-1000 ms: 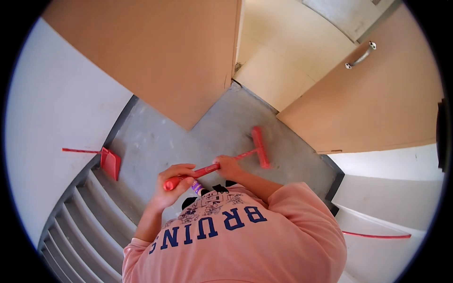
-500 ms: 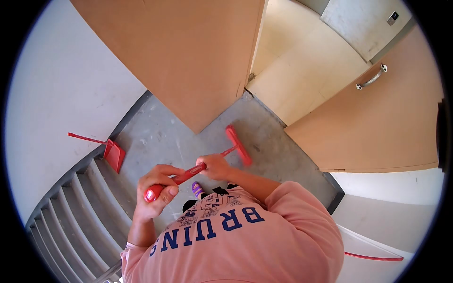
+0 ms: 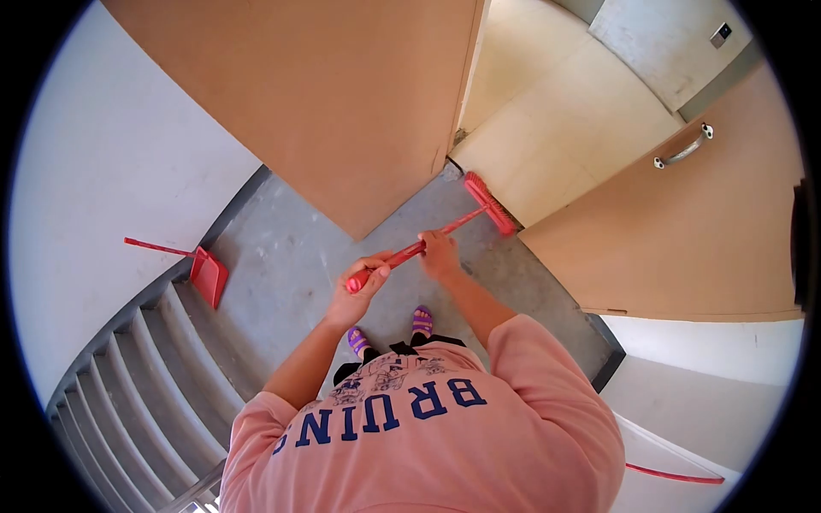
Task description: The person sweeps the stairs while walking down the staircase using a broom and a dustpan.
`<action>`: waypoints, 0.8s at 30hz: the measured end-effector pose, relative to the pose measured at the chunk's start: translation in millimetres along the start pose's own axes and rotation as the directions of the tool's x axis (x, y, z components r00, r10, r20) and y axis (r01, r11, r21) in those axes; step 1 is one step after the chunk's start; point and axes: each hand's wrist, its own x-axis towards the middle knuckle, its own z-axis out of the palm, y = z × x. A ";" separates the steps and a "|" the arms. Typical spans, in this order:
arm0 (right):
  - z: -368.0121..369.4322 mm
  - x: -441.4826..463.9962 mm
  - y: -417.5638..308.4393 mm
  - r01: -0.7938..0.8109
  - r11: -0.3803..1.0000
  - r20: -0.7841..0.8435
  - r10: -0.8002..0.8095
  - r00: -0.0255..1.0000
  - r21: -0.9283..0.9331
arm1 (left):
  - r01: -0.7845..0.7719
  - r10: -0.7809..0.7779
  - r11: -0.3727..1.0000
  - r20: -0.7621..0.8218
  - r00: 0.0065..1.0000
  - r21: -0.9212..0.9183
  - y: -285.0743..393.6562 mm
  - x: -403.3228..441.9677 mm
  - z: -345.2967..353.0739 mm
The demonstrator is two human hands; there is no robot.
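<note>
My left hand (image 3: pixel 361 289) is wrapped round the top end of a red broom's handle. Lower on the same handle, my right hand (image 3: pixel 439 256) grips it with closed fingers. The handle slopes away from me to the red broom head (image 3: pixel 490 205), whose bristles face the doorway. That head rests at the floor's edge, beside the threshold and close to the right door's lower corner. Off to the left, a red dustpan (image 3: pixel 209 276) stands near the top of the stairs, its long handle leaning toward the wall.
Stairs (image 3: pixel 154 359) descend on my left, past the grey floor (image 3: pixel 282 231). Two tan doors, the left one (image 3: pixel 325 103) and the right one (image 3: pixel 684 231) with a metal handle, flank the doorway's beige floor (image 3: pixel 547 111). Purple sandals (image 3: pixel 422 321) are on my feet.
Both hands have pushed forward and to the right, away from my body. The broom head has moved from the middle of the grey floor to the doorway's edge.
</note>
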 end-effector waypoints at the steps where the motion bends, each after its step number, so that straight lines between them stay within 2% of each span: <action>1: 2.9 -3.3 -0.8 -0.002 1.000 0.053 0.003 0.999 -0.016 | 0.047 -0.047 0.999 -0.006 0.999 -0.012 -14.5 0.9 -2.4; 3: 4.6 -7.1 -3.2 -0.009 0.999 0.148 0.016 0.989 -0.050 | 0.083 -0.083 0.996 0.020 0.996 -0.009 -25.6 0.2 -10.1; 6: 11.4 -14.1 -23.3 -0.070 0.996 0.188 0.078 0.979 -0.051 | 0.081 -0.084 0.996 0.055 0.995 0.040 -26.5 -21.6 -22.4; 9: 27.4 -21.5 -27.5 -0.028 0.990 0.256 0.063 0.965 -0.138 | 0.072 -0.078 0.994 0.068 0.995 0.084 -21.3 -43.7 -25.7; 12: 32.9 -34.8 -34.5 0.065 0.993 0.274 -0.037 0.961 -0.096 | 0.057 -0.063 0.994 0.070 0.996 0.089 -14.9 -61.4 -34.0; 15: 40.8 -48.1 -53.8 0.195 0.980 0.202 -0.182 0.962 -0.047 | 0.050 -0.056 0.989 0.038 0.998 0.136 4.3 -81.2 -48.0; 18: 41.9 -57.2 -84.1 0.210 0.972 0.254 -0.232 0.939 0.109 | 0.012 -0.020 0.972 0.029 0.999 0.236 29.1 -100.1 -66.4; 21: 42.9 -65.0 -110.9 0.333 0.904 0.213 -0.393 0.895 0.269 | -0.040 0.051 0.936 -0.023 0.998 0.351 56.4 -116.0 -78.6; 24: 25.5 -75.9 -155.7 0.363 0.844 0.165 -0.454 0.876 0.394 | -0.099 0.135 0.911 -0.063 0.989 0.400 82.3 -131.2 -95.3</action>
